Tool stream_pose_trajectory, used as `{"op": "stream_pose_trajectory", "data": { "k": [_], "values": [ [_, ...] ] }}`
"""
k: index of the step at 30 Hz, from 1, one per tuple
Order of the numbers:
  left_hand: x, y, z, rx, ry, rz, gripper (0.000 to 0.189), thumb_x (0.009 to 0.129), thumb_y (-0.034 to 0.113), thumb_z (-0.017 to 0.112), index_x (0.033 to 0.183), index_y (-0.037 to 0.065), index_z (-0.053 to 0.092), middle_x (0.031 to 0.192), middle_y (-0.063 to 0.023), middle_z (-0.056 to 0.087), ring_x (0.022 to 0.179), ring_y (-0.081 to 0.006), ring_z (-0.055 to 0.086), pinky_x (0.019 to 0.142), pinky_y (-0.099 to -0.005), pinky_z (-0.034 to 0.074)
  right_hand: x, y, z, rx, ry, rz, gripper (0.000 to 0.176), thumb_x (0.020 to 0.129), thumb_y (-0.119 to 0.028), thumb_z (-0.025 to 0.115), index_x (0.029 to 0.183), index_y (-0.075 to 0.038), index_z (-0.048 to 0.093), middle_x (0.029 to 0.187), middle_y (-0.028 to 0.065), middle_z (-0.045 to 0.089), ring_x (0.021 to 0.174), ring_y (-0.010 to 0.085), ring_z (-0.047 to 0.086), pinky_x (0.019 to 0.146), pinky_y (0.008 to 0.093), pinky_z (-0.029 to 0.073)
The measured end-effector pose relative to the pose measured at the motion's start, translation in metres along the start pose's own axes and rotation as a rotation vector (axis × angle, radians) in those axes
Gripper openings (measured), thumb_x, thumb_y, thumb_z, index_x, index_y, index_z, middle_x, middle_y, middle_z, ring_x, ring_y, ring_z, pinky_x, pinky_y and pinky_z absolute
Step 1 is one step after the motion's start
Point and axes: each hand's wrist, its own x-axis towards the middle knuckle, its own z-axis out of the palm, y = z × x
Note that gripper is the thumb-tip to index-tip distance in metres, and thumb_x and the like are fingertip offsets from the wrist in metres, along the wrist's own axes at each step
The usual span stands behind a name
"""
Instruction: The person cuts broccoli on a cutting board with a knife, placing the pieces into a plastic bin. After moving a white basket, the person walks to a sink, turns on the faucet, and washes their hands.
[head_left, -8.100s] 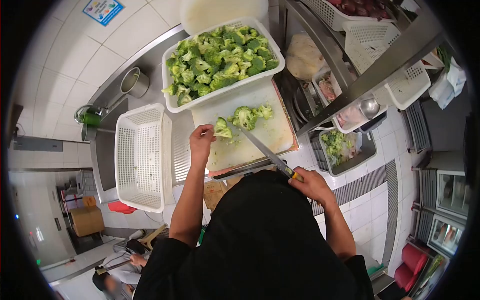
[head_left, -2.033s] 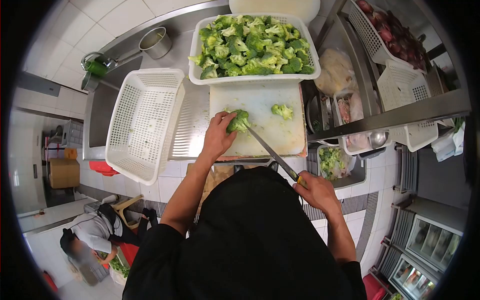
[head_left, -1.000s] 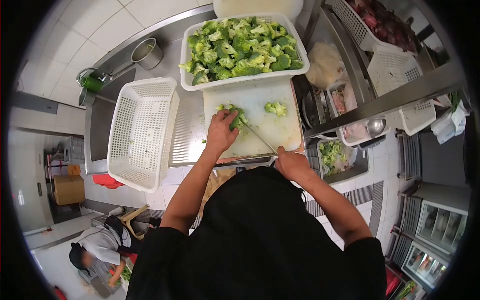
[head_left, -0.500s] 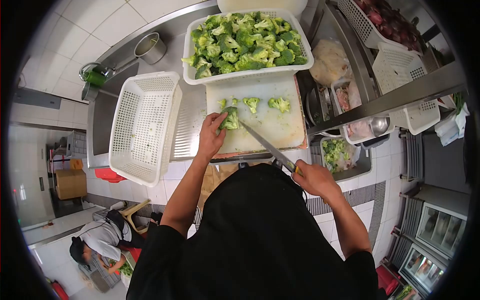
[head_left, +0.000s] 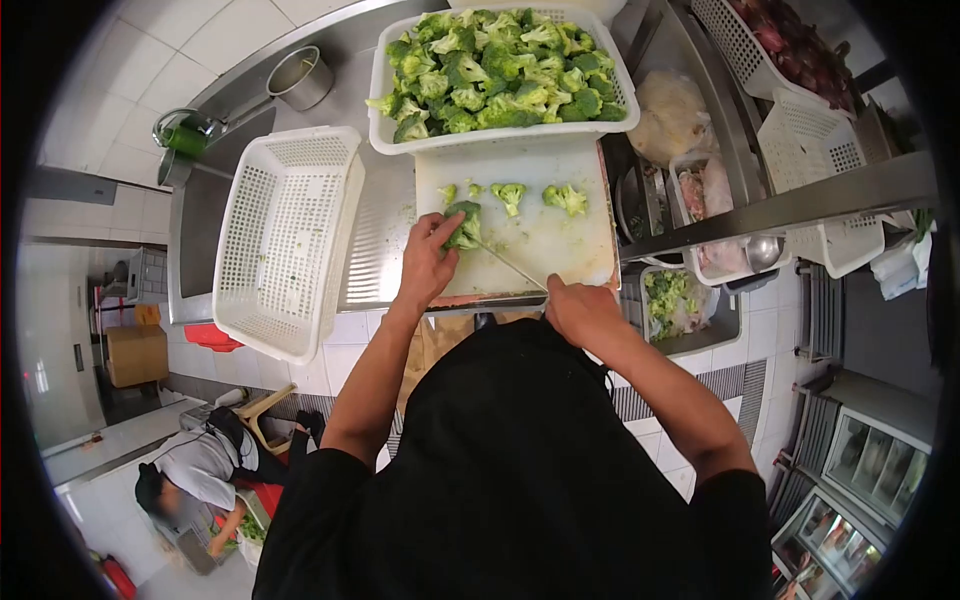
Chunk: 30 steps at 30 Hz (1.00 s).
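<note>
My left hand (head_left: 430, 255) is closed on a broccoli piece (head_left: 464, 228), pressing it against the white cutting board (head_left: 560, 250). In my right hand (head_left: 583, 315) is a knife (head_left: 512, 264), gripped by its handle; the handle itself is hidden by my fingers. The blade points up and left, its tip at the lower right side of the broccoli. Behind the held piece lie a small cut floret (head_left: 509, 196), a larger floret (head_left: 567, 199) to the right, and little bits by my left fingers.
A white basket (head_left: 378, 130) heaped with broccoli stands behind the board. To the left, a perforated white basket (head_left: 230, 270) rests across the sink edge. A metal bin with broccoli scraps (head_left: 672, 300) sits lower right. A co-worker (head_left: 205, 465) handles greens at lower left.
My right hand has moved left and up, bringing the knife against the broccoli; the blade now shows edge-on. The left hand keeps its hold. The whole view has shifted slightly.
</note>
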Motion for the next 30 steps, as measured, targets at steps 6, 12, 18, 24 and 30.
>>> {"op": "stream_pose_trajectory", "data": {
  "k": [6,12,18,24,30],
  "values": [
    [0.005,-0.003,-0.008,0.124,-0.031,0.085,0.063,0.078,-0.002,0.064,0.139,0.014,0.064,0.117,-0.0147,0.057,0.108,-0.0376,0.055,0.096,-0.045,0.048,0.013,0.003,0.008,0.04,0.029,0.001,0.022,0.095,-0.015,0.052,0.107,0.003,0.057,0.086,0.0235,0.073,0.083,0.0418,0.073,0.074,0.0527,0.056],
    [0.021,0.001,-0.006,0.192,-0.097,0.102,0.065,0.076,-0.001,0.063,0.139,0.014,0.063,0.117,-0.0157,0.057,0.106,-0.0379,0.055,0.096,-0.0466,0.049,0.027,-0.013,0.018,0.03,-0.044,0.098,0.022,0.094,-0.013,0.054,0.11,0.003,0.057,0.09,0.0241,0.073,0.089,0.044,0.073,0.077,0.0525,0.057],
    [0.001,0.005,-0.017,0.169,-0.154,0.072,0.067,0.076,0.001,0.065,0.142,0.013,0.061,0.115,-0.017,0.057,0.107,-0.0382,0.054,0.097,-0.0466,0.048,0.022,0.004,0.023,0.113,-0.026,0.062,0.022,0.093,-0.014,0.057,0.109,0.001,0.057,0.09,0.0238,0.073,0.088,0.0414,0.073,0.077,0.0515,0.057],
    [-0.004,-0.006,-0.021,0.014,-0.092,0.055,0.066,0.078,0.001,0.065,0.142,0.012,0.058,0.123,-0.0192,0.057,0.117,-0.0391,0.055,0.104,-0.0447,0.047,-0.021,0.02,0.011,0.112,0.041,-0.016,0.029,0.097,-0.028,0.061,0.11,-0.002,0.057,0.084,0.0197,0.072,0.083,0.0424,0.07,0.073,0.0525,0.055],
    [0.04,0.022,-0.019,-0.141,-0.34,-0.081,0.054,0.082,0.0,0.061,0.135,0.009,0.061,0.132,-0.0195,0.062,0.124,-0.038,0.058,0.108,-0.041,0.046,-0.069,0.039,-0.01,0.166,-0.069,0.091,0.027,0.097,-0.033,0.06,0.11,-0.009,0.057,0.086,0.0212,0.07,0.088,0.0444,0.068,0.078,0.0548,0.052]
  ]
}}
